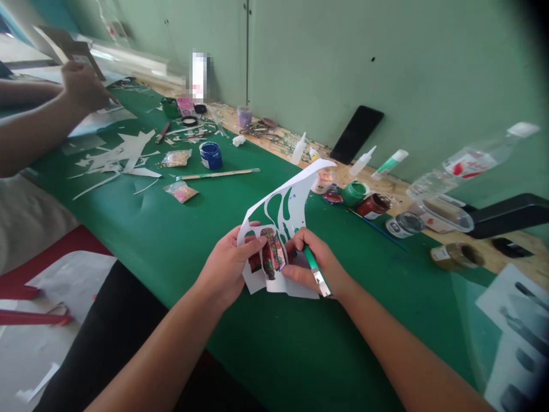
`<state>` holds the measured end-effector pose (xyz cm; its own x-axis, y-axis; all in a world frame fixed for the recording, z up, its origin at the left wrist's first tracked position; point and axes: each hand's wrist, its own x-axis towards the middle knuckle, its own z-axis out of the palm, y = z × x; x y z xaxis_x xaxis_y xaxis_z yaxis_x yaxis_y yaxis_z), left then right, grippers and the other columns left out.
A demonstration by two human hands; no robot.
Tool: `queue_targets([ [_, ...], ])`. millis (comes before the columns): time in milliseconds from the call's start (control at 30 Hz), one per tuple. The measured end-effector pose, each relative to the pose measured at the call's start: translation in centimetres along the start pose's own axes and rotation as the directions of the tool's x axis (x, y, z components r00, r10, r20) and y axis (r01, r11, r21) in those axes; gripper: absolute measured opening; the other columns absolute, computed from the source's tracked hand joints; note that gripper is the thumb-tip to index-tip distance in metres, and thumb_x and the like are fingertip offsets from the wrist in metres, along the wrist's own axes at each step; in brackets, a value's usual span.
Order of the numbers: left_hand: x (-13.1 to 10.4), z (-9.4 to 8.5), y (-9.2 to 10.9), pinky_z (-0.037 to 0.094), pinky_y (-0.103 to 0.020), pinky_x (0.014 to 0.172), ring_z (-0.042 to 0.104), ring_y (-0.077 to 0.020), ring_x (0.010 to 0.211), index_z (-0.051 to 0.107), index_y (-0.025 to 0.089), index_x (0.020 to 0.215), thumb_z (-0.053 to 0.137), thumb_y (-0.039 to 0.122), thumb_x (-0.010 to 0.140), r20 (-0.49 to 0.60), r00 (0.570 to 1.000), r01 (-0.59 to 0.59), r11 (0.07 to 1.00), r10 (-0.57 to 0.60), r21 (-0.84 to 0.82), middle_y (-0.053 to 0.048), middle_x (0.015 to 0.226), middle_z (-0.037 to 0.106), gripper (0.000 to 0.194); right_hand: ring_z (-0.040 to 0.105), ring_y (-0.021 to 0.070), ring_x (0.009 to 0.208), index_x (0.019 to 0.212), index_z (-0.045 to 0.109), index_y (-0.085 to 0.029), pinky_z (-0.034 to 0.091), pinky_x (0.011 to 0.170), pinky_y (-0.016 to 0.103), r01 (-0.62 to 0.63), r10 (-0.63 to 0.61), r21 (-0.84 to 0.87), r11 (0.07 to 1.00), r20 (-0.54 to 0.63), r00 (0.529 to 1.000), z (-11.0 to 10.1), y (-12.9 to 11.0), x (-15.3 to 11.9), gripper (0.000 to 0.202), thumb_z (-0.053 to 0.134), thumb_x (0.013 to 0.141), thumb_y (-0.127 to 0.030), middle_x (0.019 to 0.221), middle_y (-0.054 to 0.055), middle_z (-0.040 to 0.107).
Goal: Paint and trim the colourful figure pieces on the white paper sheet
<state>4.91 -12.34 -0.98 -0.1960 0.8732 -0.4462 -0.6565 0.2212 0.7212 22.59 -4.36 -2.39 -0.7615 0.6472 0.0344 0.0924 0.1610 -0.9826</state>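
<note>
My left hand (227,260) grips the left side of a white paper sheet (311,189), its thumb pressing on a colourful printed figure (273,252). Several curved holes run through the sheet, which bends upward at its far end. In my right hand (319,260) is a green utility knife (314,268), its handle slanting back toward my wrist. That hand's fingers also touch the figure's right edge. The blade tip is too small to make out. Both hands are above the green tabletop (274,337).
Open paint jars, including green (355,193) and dark red (374,206), stand at the right. A plastic bottle (469,163) lies behind them. Paper scraps (128,151), a blue paint jar (210,155) and a paintbrush (217,174) lie left. Another person's hand (83,86) holds cardboard.
</note>
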Motion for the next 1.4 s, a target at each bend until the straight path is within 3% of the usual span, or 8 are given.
queue_targets([
  [100,0.0,0.3,0.0,0.059,-0.033,0.069,0.071,-0.0194,0.076,0.061,0.017,0.113,0.078,0.017,0.078,-0.016,1.0,-0.019,1.0,0.019,-0.015,-0.007,0.097,0.073,0.039,0.051,0.0145,0.073,0.084,0.033,-0.025,0.043,0.064,0.028,0.006,-0.007,-0.039,0.999,-0.013,1.0,-0.1,0.0,0.0,0.048,0.079,0.074,-0.035,0.092,-0.001,0.058],
  [200,0.0,0.6,0.1,0.06,-0.033,0.065,0.071,-0.0195,0.073,0.06,0.015,0.112,0.076,0.016,0.078,-0.043,0.999,-0.033,0.999,0.032,-0.019,-0.009,0.097,0.073,0.037,0.049,0.0166,0.075,0.082,0.035,-0.025,0.042,0.068,0.03,-0.005,-0.017,-0.273,0.962,-0.076,0.997,-0.1,0.1,0.1,0.047,0.08,0.072,-0.035,0.085,-0.002,0.057],
  [433,0.1,0.4,-0.2,0.059,-0.03,0.06,0.068,-0.0153,0.064,0.059,0.016,0.108,0.077,0.016,0.077,-0.082,0.996,-0.043,0.999,0.043,0.006,-0.004,0.087,0.07,0.035,0.053,0.0199,0.075,0.088,0.05,-0.023,0.043,0.077,0.036,0.084,-0.184,-0.713,0.696,-0.064,0.981,-0.4,1.1,0.3,0.031,0.076,0.073,-0.024,0.087,0.002,0.066],
  [600,0.3,0.3,-0.5,0.06,-0.029,0.07,0.067,-0.0133,0.07,0.061,0.016,0.104,0.079,0.012,0.074,-0.116,0.988,-0.094,0.991,0.105,0.095,0.002,0.078,0.064,0.036,0.062,0.0272,0.093,0.121,0.06,-0.023,0.048,0.082,0.041,0.284,-0.538,-0.871,0.401,0.027,0.842,-0.8,1.9,0.1,0.034,0.064,0.088,-0.021,0.113,0.013,0.068],
  [733,0.5,0.4,-0.6,0.062,-0.032,0.069,0.069,-0.0151,0.069,0.06,0.016,0.102,0.079,0.012,0.074,-0.109,0.988,-0.086,0.98,0.107,0.181,0.0,0.08,0.068,0.033,0.064,0.025,0.099,0.129,0.063,-0.035,0.046,0.086,0.041,0.312,-0.586,-0.924,0.221,0.13,0.8,-1.1,1.7,-0.1,0.044,0.058,0.092,-0.012,0.12,0.008,0.069],
  [833,0.6,0.6,-0.5,0.062,-0.032,0.066,0.069,-0.0154,0.068,0.059,0.016,0.1,0.076,0.011,0.076,-0.145,0.984,-0.069,0.976,0.1,0.204,-0.002,0.082,0.069,0.03,0.064,0.0244,0.093,0.126,0.066,-0.036,0.046,0.084,0.041,0.281,-0.602,-0.95,0.139,0.144,0.786,-1.4,1.4,0.0,0.041,0.06,0.092,-0.013,0.103,0.007,0.072],
  [1067,0.8,0.7,-0.1,0.062,-0.032,0.064,0.067,-0.0139,0.064,0.058,0.016,0.099,0.07,0.012,0.083,-0.163,0.984,-0.025,0.963,0.071,0.267,-0.002,0.079,0.067,0.02,0.055,0.0219,0.074,0.119,0.069,-0.038,0.045,0.075,0.039,0.302,-0.594,-0.946,0.117,0.177,0.785,-1.5,0.6,-0.3,0.035,0.063,0.091,-0.018,0.076,0.005,0.063],
  [1400,0.9,0.3,0.0,0.06,-0.032,0.058,0.07,-0.0176,0.063,0.058,0.017,0.101,0.071,0.012,0.081,-0.124,0.989,-0.032,0.935,0.081,0.353,-0.004,0.081,0.069,0.024,0.067,0.0269,0.093,0.124,0.071,-0.038,0.053,0.088,0.044,0.345,-0.528,-0.925,0.157,0.217,0.821,-1.9,1.5,-0.3,0.041,0.058,0.093,-0.014,0.097,0.007,0.074],
])
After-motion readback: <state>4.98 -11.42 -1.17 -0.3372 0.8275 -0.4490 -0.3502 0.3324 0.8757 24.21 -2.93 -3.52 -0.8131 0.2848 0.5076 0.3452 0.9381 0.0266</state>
